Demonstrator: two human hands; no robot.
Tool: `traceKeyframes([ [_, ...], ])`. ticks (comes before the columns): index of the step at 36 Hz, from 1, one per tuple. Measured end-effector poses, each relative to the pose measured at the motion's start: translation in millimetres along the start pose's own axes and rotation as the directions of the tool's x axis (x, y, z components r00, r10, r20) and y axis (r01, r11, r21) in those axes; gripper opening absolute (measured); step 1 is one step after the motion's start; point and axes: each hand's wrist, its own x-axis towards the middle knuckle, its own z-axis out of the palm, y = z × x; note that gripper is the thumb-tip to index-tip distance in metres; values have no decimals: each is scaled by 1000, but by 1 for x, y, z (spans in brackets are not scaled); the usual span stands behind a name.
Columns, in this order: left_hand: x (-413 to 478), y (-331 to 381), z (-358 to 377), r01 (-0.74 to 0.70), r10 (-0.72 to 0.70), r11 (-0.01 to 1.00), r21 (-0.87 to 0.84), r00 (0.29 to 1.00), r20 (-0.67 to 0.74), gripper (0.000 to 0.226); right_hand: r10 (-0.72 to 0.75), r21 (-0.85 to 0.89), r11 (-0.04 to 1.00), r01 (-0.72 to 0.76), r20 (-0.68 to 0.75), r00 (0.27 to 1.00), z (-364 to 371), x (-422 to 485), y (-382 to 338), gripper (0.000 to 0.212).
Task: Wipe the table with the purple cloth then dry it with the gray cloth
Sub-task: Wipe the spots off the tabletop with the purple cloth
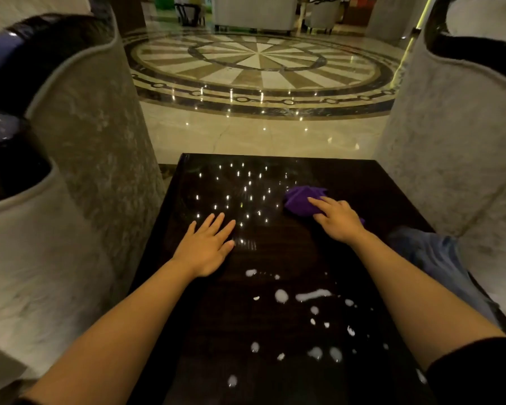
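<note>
A crumpled purple cloth [300, 201] lies on the dark glossy table [348, 182], right of its middle. My right hand [338, 219] rests on the cloth's near edge, fingers spread over it and not clenched. My left hand [206, 244] lies flat on the tabletop to the left, fingers apart, holding nothing. White droplets and smears of liquid [313, 296] are scattered over the near half of the table. A gray-blue cloth [433, 258] lies bunched at the table's right edge, beside my right forearm.
Tall pale upholstered chair backs flank the table, one on the left [79, 147] and one on the right [456, 135]. Beyond the far table edge is a polished marble floor with a round inlay [257, 68]. More armchairs [254, 13] stand far back.
</note>
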Motion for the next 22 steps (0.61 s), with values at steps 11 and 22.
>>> traceKeyframes([
  [11, -65, -9, 14, 34, -34, 999, -12, 999, -33, 54, -289, -12, 957, 291, 62, 955, 23, -67, -66, 46],
  [22, -117, -3, 30, 42, -42, 999, -2, 998, -57, 53, -481, 45, 877, 479, 122, 868, 37, -153, -99, 47],
])
